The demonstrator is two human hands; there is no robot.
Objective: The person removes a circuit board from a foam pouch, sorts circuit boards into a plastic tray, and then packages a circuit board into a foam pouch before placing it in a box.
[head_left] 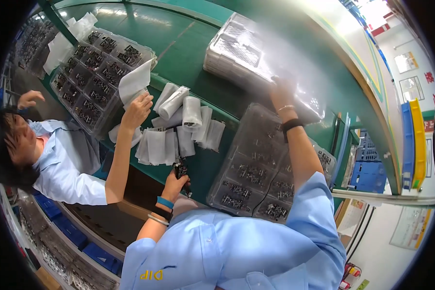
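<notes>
A small dark part point(181, 169) is held closed in the left grip point(175, 182) over the green worktop point(188, 48). A clear plastic tray point(256, 53) is gripped at its edge by the right grip point(281, 92), blurred; white paper sleeves point(179, 128) lie just beyond the left grip.

Light-blue short sleeves, wristbands

Factory assembly line, green workbench point(188, 43), parts trays point(256, 164)
</notes>
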